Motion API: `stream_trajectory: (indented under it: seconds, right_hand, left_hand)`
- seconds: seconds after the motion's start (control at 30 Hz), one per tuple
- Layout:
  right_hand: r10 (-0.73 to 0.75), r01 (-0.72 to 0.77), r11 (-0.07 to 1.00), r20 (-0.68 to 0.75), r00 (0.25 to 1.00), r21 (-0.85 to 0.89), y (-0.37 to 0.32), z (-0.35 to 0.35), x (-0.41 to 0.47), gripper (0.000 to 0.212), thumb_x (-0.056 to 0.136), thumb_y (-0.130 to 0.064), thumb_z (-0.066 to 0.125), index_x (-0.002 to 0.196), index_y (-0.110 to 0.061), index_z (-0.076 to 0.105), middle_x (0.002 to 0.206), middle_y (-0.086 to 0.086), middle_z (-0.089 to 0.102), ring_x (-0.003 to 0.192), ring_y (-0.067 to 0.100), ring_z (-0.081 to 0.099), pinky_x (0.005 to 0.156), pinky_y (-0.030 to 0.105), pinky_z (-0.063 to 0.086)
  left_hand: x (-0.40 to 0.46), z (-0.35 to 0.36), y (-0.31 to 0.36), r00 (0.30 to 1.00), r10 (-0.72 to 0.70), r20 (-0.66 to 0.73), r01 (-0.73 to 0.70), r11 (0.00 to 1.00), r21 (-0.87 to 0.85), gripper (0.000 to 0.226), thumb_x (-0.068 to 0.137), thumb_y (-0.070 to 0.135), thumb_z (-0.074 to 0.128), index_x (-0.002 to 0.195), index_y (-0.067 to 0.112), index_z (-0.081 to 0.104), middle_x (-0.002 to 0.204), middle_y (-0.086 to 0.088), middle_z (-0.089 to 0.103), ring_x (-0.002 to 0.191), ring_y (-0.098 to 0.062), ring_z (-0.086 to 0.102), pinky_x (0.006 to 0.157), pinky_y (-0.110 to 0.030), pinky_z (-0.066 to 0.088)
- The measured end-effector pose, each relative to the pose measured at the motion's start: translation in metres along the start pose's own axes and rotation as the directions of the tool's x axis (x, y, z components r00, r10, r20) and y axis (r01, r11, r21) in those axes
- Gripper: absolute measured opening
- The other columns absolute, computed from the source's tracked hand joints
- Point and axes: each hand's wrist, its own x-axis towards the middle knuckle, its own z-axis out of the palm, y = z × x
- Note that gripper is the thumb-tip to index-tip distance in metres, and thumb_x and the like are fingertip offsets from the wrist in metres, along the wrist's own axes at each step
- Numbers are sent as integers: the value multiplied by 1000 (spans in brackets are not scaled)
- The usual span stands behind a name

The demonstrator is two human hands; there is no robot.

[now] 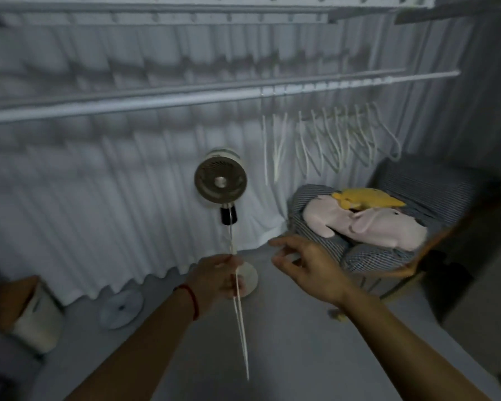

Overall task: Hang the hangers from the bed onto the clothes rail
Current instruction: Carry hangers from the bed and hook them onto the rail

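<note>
Biggest thing in view: white curtain (84, 180) across the whole back, w/ the clothes rail (185, 100) running L to R in front of it. Second bar higher up, blurry, can't tell what it belongs to. Right side: armchair (434, 180) w/ striped cushion, pink plush (368, 224) and yellow plush (368, 199) lying on it. Grey floor (287, 342) below; bed not in frame from where I'm watching. Standing fan (219, 180) mid-frame near the curtain, round white disc (122, 309) on floor to its left.

Progress, my read: well along. Row of white hangers (333, 140) already on the rail's right part, roughly ten, blur stops an exact count. Left stretch of rail bare, so plenty of room.

Item in hand: one white hanger (240, 322), seen edge-on, hanging down from left hand (219, 277), which grips it near the top, fingers curled round it. Hook end blurs up toward the fan stem, can't make it out. Hanger is low, well apart from the rail, not yet hung.

Right hand (304, 263) holds nothing, fingers loosely spread, hovering just beside the left.

Left to do, I judge: lift this one, hook it on the rail near the row. Whether more wait on the bed, can't tell.
</note>
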Motion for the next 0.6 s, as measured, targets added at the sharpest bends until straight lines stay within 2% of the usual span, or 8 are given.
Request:
stream_trajectory:
  seconds: [0.07,0.17,0.27,0.33,0.4,0.47,0.53,0.6]
  right_hand:
    - [-28,27,998,14,1000,54,-6,1,32,32,97,-24,68,129,-18,68,115,-7,65,101,0,65,82,16,55]
    - [-75,76,990,-16,997,123,-18,-6,79,29,99,-22,66,127,-17,69,115,-6,68,100,2,66,80,19,57]
    - [-57,69,981,-68,996,182,-31,-18,116,19,99,-21,65,117,-27,70,113,-11,69,97,-5,65,77,10,52]
    - [26,-18,970,-27,999,241,-42,-25,133,11,99,-31,65,108,-37,65,110,-13,69,93,-6,66,83,14,55]
    - [143,-183,920,138,980,346,-52,-26,143,3,98,-46,62,100,-46,60,107,-18,69,96,0,67,93,31,58]
    - [231,-366,807,323,918,463,-57,-20,148,7,96,-53,60,100,-48,56,104,-22,66,96,6,69,91,36,60]
    - [283,-451,708,366,887,544,-58,-13,158,16,94,-53,63,106,-48,53,119,-6,62,96,25,74,88,45,62]
    - [322,-450,657,314,893,605,-57,-9,173,21,95,-56,60,112,-44,56,124,12,60,86,29,71,75,43,64]
  left_hand:
    - [13,-12,35,997,53,-49,-53,999,4,24,95,13,67,109,-6,68,85,-24,67,69,-31,69,63,-41,62]
    - [34,-18,92,989,139,-41,-139,990,16,28,92,17,71,112,-3,69,87,-22,71,76,-30,71,71,-41,62]
    - [59,-10,143,969,245,-30,-243,968,60,28,92,14,71,113,-5,69,86,-18,74,78,-28,71,79,-44,62]
    - [77,-1,170,952,299,-59,-296,953,67,32,93,15,70,116,-7,67,87,-18,73,78,-29,71,84,-49,61]
    - [93,9,190,939,333,-83,-328,943,61,33,93,15,69,117,-8,65,92,-22,72,78,-31,71,86,-51,60]
    - [109,18,203,936,342,-78,-338,939,60,30,93,17,71,112,-6,67,94,-26,71,81,-37,72,88,-56,58]
    - [122,24,212,938,343,-43,-339,938,79,27,92,21,73,105,-2,70,91,-23,73,82,-35,74,85,-55,60]
    - [134,25,224,927,376,1,-375,924,70,28,93,21,72,107,-2,69,92,-22,70,72,-27,74,71,-41,64]
